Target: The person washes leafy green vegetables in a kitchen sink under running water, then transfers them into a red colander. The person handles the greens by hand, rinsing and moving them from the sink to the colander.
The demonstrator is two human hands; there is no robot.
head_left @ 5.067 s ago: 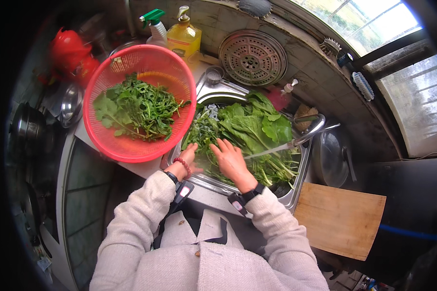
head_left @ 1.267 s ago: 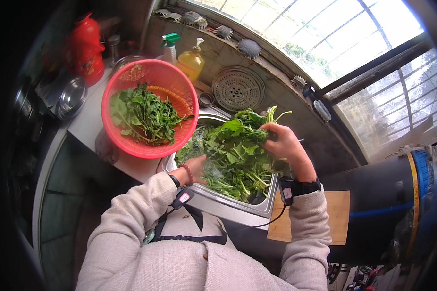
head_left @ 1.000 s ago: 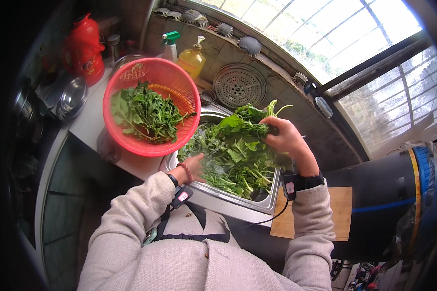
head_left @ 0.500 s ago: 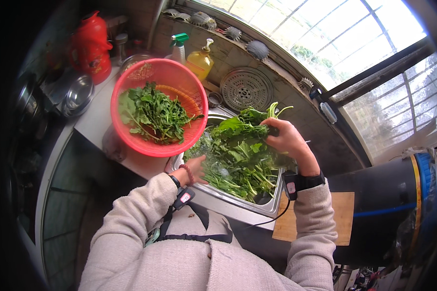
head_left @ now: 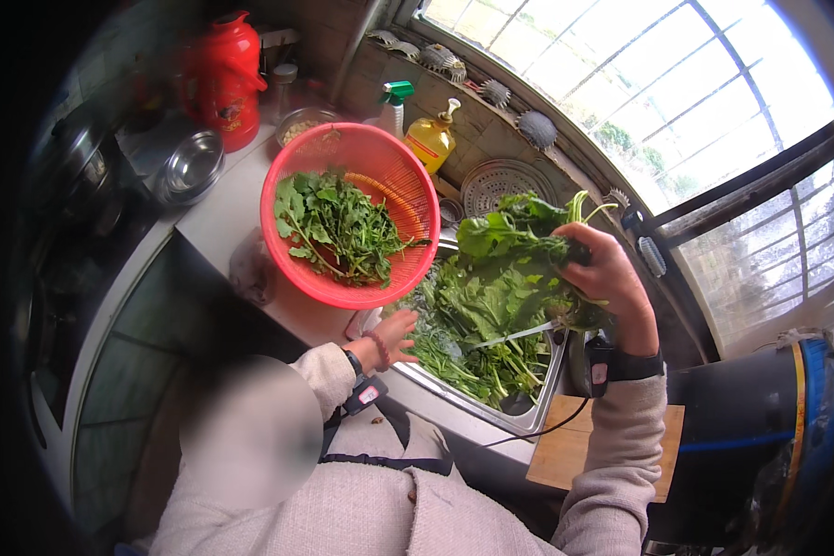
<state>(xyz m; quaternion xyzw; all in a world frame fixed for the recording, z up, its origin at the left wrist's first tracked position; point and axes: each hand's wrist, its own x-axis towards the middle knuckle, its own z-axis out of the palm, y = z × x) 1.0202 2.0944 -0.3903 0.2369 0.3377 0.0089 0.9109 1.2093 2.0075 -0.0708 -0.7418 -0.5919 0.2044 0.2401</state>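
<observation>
My right hand (head_left: 610, 276) grips a bunch of leafy greens (head_left: 514, 233) above the far right of the metal sink (head_left: 465, 400), the pale stems sticking out past the fingers. Beneath it, more loose greens (head_left: 491, 301) fill the basin. A thin stream of water (head_left: 517, 335) falls slantwise among them, and the water bubbles toward the left. At the sink's near left edge, my left hand (head_left: 395, 335) is open, fingers stretched toward the water and holding nothing. Left of the sink stands a red plastic colander (head_left: 412, 199) with a heap of greens (head_left: 338, 227) inside.
Behind the colander stand a green-topped spray bottle (head_left: 392, 109) and a yellow pump bottle (head_left: 431, 139). A perforated metal disc (head_left: 505, 183) leans by the wall. A red thermos (head_left: 227, 88) and metal bowls (head_left: 193, 165) occupy the left. A wooden board (head_left: 561, 454) lies right of the sink.
The whole view has shifted, so the colander and sink appear farther right. The water stream now shows below my right hand, which still grips the greens. My left hand stays open by the sink's edge.
</observation>
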